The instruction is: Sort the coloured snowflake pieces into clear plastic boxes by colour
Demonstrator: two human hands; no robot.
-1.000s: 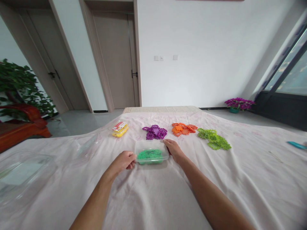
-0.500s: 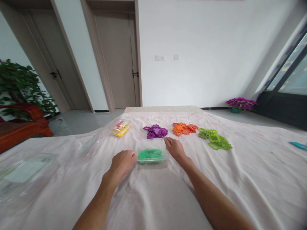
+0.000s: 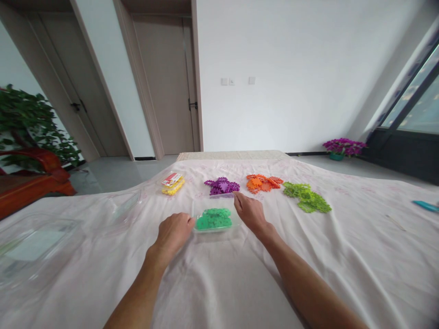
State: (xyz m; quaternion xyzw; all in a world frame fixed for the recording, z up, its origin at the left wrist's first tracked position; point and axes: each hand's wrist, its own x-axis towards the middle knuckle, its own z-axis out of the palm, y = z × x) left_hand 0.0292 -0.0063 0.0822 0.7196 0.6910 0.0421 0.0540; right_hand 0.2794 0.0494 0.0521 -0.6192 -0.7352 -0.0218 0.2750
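Observation:
A clear plastic box (image 3: 235, 223) with green gear-shaped pieces (image 3: 214, 218) in it rests on the cloth in front of me. My left hand (image 3: 176, 228) is closed at the box's left side, thumb and fingers pinching its edge. Closed on the raised edge of the clear lid (image 3: 221, 195) is my right hand (image 3: 251, 210), at the box's far right corner. The lid stands tilted up at the back, and the green pieces show openly below it. Just beyond lies a heap of purple gear-shaped pieces (image 3: 222, 185).
Orange pieces (image 3: 262, 183) and lime-green pieces (image 3: 308, 198) lie in heaps to the right. A labelled clear box of yellow pieces (image 3: 173, 183) sits back left. Large clear containers (image 3: 34, 246) stand at left. A blue object (image 3: 425, 206) lies far right on the creased cloth (image 3: 219, 292).
The lid has tipped farther back with my right hand, which rose slightly. The green pieces now show more clearly. My left hand stays at the box's left side.

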